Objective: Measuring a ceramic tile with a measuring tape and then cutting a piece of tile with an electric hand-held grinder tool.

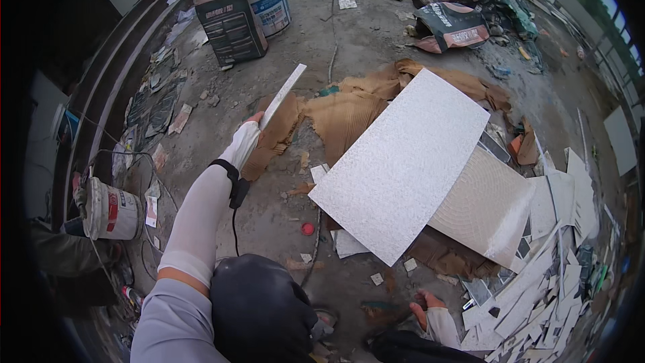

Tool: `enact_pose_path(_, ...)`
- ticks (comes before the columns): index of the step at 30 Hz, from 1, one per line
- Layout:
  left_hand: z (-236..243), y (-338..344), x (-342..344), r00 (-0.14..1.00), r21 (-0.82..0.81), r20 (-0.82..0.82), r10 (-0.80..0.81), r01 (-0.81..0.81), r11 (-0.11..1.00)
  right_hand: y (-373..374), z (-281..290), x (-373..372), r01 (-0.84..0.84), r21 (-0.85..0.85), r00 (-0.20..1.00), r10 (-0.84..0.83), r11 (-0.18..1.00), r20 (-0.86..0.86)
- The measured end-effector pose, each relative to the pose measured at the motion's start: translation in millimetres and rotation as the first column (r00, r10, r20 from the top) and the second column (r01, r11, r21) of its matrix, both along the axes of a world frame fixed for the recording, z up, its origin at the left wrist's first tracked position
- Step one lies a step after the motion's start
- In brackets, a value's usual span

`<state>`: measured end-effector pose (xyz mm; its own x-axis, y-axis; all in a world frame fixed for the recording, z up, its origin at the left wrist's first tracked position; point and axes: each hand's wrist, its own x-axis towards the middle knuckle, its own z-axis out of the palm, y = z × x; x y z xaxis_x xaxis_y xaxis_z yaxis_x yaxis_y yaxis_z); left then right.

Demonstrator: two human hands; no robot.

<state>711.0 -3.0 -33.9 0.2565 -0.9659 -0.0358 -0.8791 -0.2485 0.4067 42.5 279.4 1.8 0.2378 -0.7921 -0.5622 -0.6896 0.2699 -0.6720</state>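
My left hand (252,125), in a white sleeve cuff, is closed on one end of a narrow white tile strip (285,95). The strip slants up and away to the right. My right hand (428,310) is low at the front, its fingers loosely bent and apart, with nothing visible in them. Ahead of it lies a large white speckled tile (406,165), tilted across a second tile (480,205) with curved ridges on its face. A black strap (233,181) with a cable is around my left wrist.
Brown torn cardboard (353,121) lies under and behind the tiles. Broken tile strips (537,302) are heaped at the right. A dark bag (228,27), buckets (113,210) and crumpled bags (451,27) stand or lie around. A cable (333,40) crosses the dusty floor near a red cap (308,229).
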Motion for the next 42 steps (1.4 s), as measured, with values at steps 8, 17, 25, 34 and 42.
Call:
enact_pose_path(8,-95,45,-2,0.956,-0.199,0.289,0.052,0.007,0.98,27,-12,-8,-0.051,-0.053,0.987,0.042,0.997,-0.152)
enact_pose_path(17,-164,33,40,0.884,0.073,-0.209,0.419,-0.413,0.908,64,-28,-12,-0.072,-0.343,0.99,0.024,0.936,-0.141)
enact_pose_path(25,-125,22,12,0.956,-0.006,0.292,-0.016,0.018,1.0,53,-25,0,-0.046,-0.316,0.942,-0.064,0.948,-0.329)
enact_pose_path(34,-2,12,-212,0.819,-0.086,-0.42,-0.391,0.394,0.915,-28,7,-58,0.425,-0.365,0.884,-0.466,0.828,-0.028)
enact_pose_path(42,10,40,-248,0.883,0.066,-0.371,-0.287,0.334,0.94,-44,-71,-3,0.28,-0.102,0.928,-0.241,0.955,0.285)
